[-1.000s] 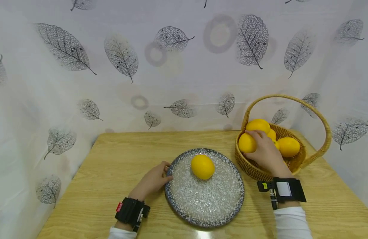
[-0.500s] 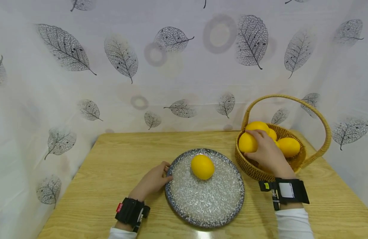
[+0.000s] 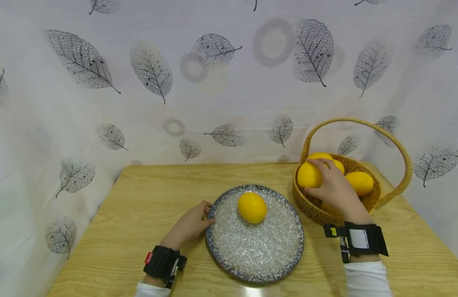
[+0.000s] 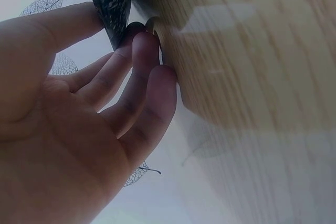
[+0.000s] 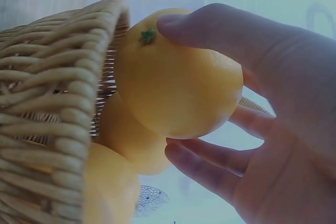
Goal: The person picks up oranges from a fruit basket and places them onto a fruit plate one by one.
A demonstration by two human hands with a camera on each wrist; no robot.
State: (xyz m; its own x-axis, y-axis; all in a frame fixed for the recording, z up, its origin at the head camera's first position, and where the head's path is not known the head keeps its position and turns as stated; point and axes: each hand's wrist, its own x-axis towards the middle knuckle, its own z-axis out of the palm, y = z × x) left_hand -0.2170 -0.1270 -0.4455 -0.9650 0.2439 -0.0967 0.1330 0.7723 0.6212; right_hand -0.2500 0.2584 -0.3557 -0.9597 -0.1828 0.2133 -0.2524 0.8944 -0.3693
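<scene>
Two bare hands at one wood-grain table [image 3: 169, 181], smooth and pale, with a glossy light patch at the near edge. Right hand [image 3: 334, 189] has hold of one yellow fruit [image 3: 308, 175], thumb and fingers spread wide around its round, smooth skin; that fruit sits at the left side of the basket [image 3: 306, 206], by the rim. Can't tell whether it's lifted clear of the others. Left hand [image 3: 188, 222] pinches the plate [image 3: 255, 255] at its left edge, grip nearly closed on the thin rim. Plate: one, round, grainy grey face, dark speckled border. On it, one fruit [image 3: 252, 207], oval, toward the far side. Basket: one, woven wicker, oval, single arched handle [image 3: 362, 121] wrapped in cane. Other fruits [image 3: 360, 183] in the basket: at least three, plus a yellow patch below the right hand, partly hidden, so no firm total. Right wrist view adds a green star-shaped stem [image 5: 147, 35] on the held fruit near the thumb tip, and the thick weave up close; head view misses the stem. Left wrist view shows fingers tucked under the plate's edge, thumb on the upper side; from the head those fingertips are mostly hidden. Two black wrist straps [image 3: 364, 239], two white sleeves [image 3: 366, 277]. Behind: pale cloth [image 3: 229, 95] printed with dark, net-veined leaves.
</scene>
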